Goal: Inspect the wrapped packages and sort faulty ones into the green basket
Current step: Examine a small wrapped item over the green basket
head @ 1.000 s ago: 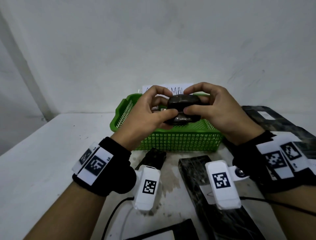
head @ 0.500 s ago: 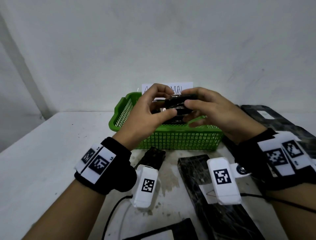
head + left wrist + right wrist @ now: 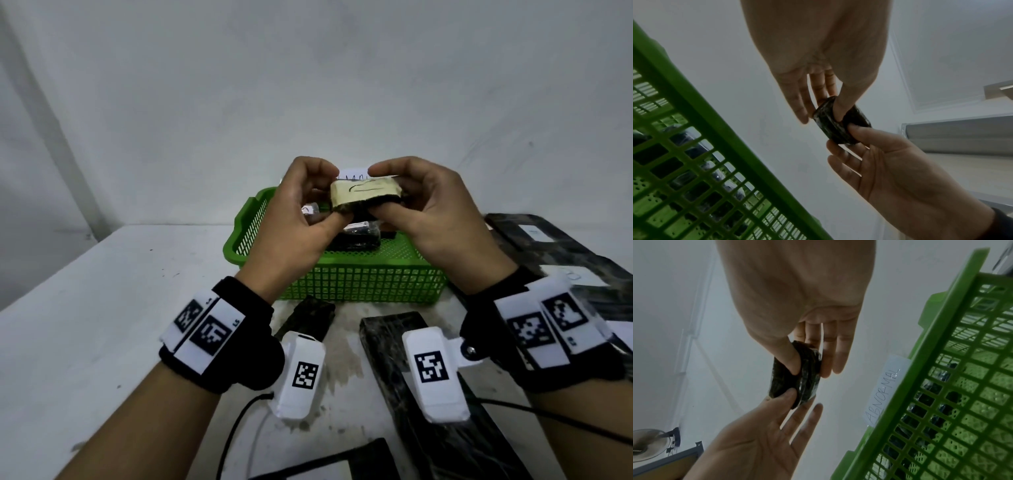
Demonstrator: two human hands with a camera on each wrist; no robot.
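Both hands hold one small dark wrapped package (image 3: pixel 364 193) in the air above the green basket (image 3: pixel 359 284). Its pale label with a black scribble faces the head camera. My left hand (image 3: pixel 322 195) pinches its left end between thumb and fingers. At the other end my right hand (image 3: pixel 404 195) pinches it the same way. In the left wrist view the package (image 3: pixel 840 125) sits between the left hand (image 3: pixel 822 112) and the right hand (image 3: pixel 890 170). From the right wrist, the package (image 3: pixel 797 379) shows shiny film. Several dark packages (image 3: pixel 356 236) lie in the basket.
A paper sign reading ABNORMAL (image 3: pixel 884 391) stands at the basket's far wall. Long dark wrapped packages lie on the white table in front of the basket (image 3: pixel 394 342), (image 3: pixel 308 318), to its right (image 3: pixel 548 246) and at the near edge (image 3: pixel 342 466). A wall rises close behind.
The hands have turned the package over: its dark side faced the head camera before, now the pale label does. Both hands have also risen a little.
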